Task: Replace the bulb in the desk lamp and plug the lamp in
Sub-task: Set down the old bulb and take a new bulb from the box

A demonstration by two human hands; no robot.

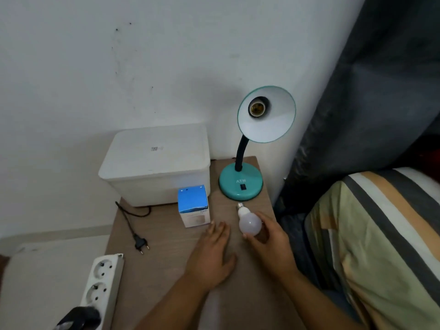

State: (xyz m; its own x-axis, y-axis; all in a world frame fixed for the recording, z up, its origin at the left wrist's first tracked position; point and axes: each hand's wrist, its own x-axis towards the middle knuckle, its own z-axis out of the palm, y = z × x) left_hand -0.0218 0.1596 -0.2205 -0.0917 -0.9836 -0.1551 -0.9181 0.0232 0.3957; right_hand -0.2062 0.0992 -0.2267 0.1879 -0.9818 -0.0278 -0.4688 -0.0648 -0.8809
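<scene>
Holding bulb in our right hand near lamp base; our left hand flat on table, fingers straight. Socket empty. Risks: smooth globe slipping, cross-threading in tilted shade. Plug lies unplugged, left, beside power strip.

A scuffed white wall rises behind the wood-grain counter. A dark grey curtain hangs on the right, above a striped pillow. Light is soft and dim.
</scene>
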